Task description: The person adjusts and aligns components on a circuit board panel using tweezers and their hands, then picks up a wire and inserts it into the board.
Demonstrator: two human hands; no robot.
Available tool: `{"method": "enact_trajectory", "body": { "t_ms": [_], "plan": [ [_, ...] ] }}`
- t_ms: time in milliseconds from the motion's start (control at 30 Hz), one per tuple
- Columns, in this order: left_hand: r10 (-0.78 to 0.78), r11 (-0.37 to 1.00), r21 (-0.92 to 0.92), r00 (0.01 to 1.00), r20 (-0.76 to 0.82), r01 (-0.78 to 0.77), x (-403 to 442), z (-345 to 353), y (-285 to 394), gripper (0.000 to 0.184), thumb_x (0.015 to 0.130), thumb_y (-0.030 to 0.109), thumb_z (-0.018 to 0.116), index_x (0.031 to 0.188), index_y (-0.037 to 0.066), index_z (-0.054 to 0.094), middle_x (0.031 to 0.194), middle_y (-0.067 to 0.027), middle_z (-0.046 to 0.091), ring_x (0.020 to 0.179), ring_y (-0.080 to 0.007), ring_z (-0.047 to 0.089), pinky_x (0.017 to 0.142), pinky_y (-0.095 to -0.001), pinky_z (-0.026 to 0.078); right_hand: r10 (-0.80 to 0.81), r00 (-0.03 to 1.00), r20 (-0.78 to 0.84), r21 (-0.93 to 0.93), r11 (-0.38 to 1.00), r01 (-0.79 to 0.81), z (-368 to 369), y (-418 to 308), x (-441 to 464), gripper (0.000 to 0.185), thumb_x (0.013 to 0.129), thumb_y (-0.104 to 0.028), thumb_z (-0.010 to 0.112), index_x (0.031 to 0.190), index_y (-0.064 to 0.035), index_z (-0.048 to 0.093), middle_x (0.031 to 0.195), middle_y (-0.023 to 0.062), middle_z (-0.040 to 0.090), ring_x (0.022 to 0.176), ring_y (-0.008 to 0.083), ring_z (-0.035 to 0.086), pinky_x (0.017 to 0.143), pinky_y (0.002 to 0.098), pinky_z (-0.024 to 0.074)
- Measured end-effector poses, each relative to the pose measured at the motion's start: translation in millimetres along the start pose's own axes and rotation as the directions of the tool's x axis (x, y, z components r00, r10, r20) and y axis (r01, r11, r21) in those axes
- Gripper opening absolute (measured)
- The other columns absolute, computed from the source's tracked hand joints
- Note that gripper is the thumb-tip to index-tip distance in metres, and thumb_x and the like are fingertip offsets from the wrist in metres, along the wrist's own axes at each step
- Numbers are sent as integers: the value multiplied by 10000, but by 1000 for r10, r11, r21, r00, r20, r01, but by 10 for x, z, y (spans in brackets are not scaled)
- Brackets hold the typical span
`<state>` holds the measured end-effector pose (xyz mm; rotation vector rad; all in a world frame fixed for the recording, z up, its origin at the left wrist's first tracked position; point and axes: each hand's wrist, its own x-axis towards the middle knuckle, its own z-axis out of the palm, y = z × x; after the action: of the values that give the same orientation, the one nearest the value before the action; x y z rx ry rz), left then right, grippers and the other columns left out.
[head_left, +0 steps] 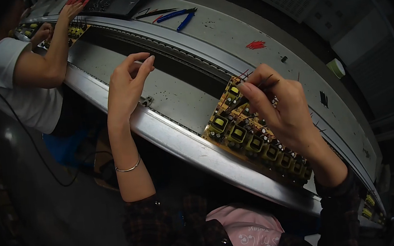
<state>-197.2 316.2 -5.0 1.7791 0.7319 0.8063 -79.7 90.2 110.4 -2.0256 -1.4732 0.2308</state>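
Left hand (pixel 127 84) raised, fingers (pixel 136 57) bent, right hand (pixel 279 109) pinching

Blue-handled tool (pixel 186 21), pale green roll (pixel 336 68), white-shirted co-worker (pixel 22 86)

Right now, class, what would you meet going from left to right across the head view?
Co-worker's white shirt, left hand, blue-handled tool, small red pile, small black pile, green-rimmed roll.

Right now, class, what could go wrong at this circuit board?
The right hand, working close over the circuit board, might bump or bend its crowded components, such as the yellow-cored transformers. With the left hand off the board, a push might also shift it along the metal rail.
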Motion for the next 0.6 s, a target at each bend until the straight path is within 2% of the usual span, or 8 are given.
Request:
{"method": "enact_trajectory", "body": {
  "t_ms": [67, 100, 233, 433, 600],
  "plan": [
    [-18, 1000, -2, 1000, 17, 18, -5, -5, -3, 363, 904, 319, 615, 1108, 20, 643, 846, -113, 682, 817, -161, 634, 724, -226, 460, -5, 1000, -11, 38, 999, 6, 10, -30, -36, 139, 916, -112, 584, 822, -11, 569, 607, 21, 542, 506, 93, 510, 453, 212, 373],
    [-17, 1000, -1, 1000, 18, 17, -3, -4, -9, 363, 904, 319, 615, 1108, 20, 643, 846, -113, 682, 817, -161, 634, 724, -226, 460, -4, 1000, -13, 39, 999, 5, 22, -32, -47, 139, 916, -112, 584, 822, -11, 569, 607, 21, 542, 506, 93, 510, 453, 212, 373],
    [33, 999, -23, 999, -18, -34, 11, 23, -53, 361, 880, 315, 636, 1065, 6, 659, 801, -71, 683, 584, -72, 490, 508, -199, 335, -89, 995, 36, -9, 996, 90, 78, -26, -81, 131, 910, -106, 589, 824, -10, 569, 615, 26, 550, 503, 96, 510, 463, 215, 389],
    [19, 1000, -22, 1000, -24, -20, -3, 52, -15, 351, 882, 307, 636, 1065, 8, 661, 808, -78, 685, 618, -80, 531, 525, -194, 350, -45, 997, 68, -24, 999, 47, 36, -37, -129, 127, 905, -100, 592, 827, -3, 566, 620, 32, 551, 508, 102, 516, 476, 214, 405],
    [18, 999, -31, 1000, -26, -19, -22, 41, -45, 347, 886, 305, 632, 1067, 10, 660, 815, -81, 687, 662, -90, 564, 550, -193, 369, -13, 999, -42, 80, 997, 16, -53, 36, -184, 140, 914, -104, 583, 826, 2, 560, 613, 33, 543, 500, 105, 513, 471, 211, 408]
  ]
}}
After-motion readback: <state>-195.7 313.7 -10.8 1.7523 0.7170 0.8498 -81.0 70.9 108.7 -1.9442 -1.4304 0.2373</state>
